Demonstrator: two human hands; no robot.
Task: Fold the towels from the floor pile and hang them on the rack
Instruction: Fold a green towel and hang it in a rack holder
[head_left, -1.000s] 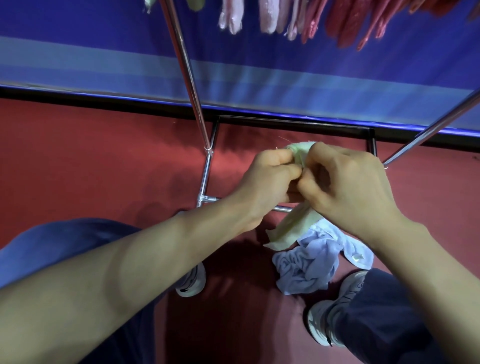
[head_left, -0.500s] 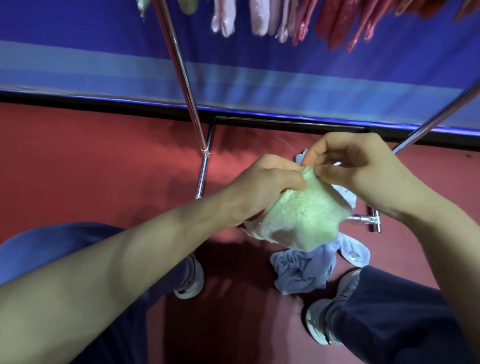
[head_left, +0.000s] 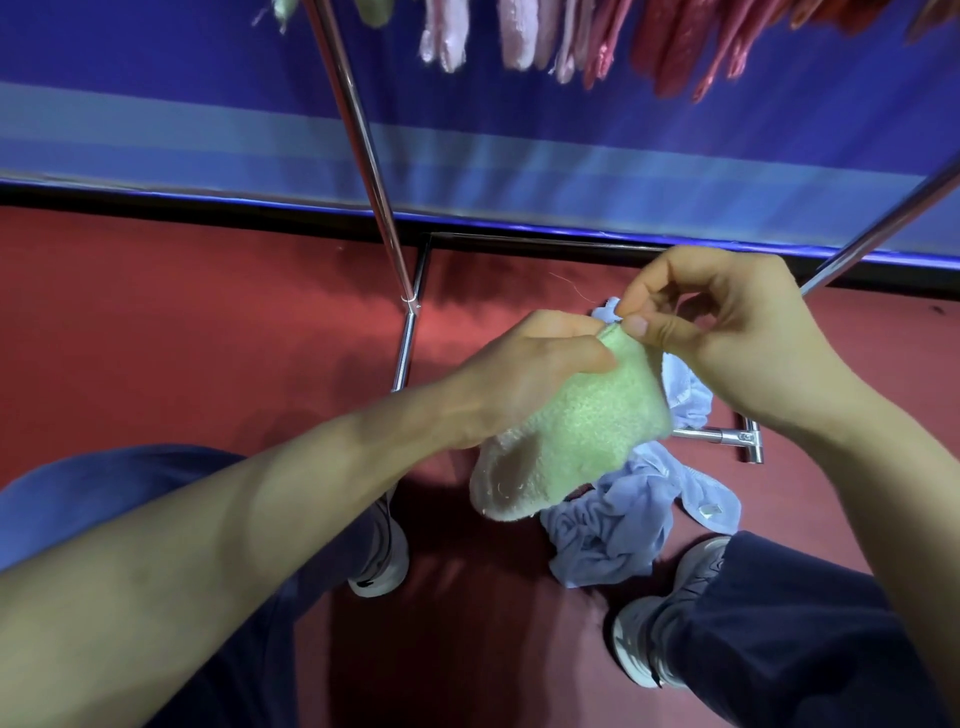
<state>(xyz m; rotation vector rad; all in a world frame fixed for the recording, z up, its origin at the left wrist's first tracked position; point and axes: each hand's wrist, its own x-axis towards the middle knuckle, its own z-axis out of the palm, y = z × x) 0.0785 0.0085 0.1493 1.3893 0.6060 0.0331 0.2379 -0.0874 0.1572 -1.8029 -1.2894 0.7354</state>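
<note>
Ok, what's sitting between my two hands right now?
The head view shows the top corner of the fluffy pale green towel. Your left hand grips it, your right hand pinches it, and a crumpled pale blue towel shows behind.

The red floor carries a crumpled pale-blue towel pile (between two shoes) and the rack's base.

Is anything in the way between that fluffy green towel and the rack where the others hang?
Nothing visible. The left hand and right hand both hold the pale green fluffy towel, and only open air lies between it and the pink and red hanging towels. The rail itself is out of frame.
</note>
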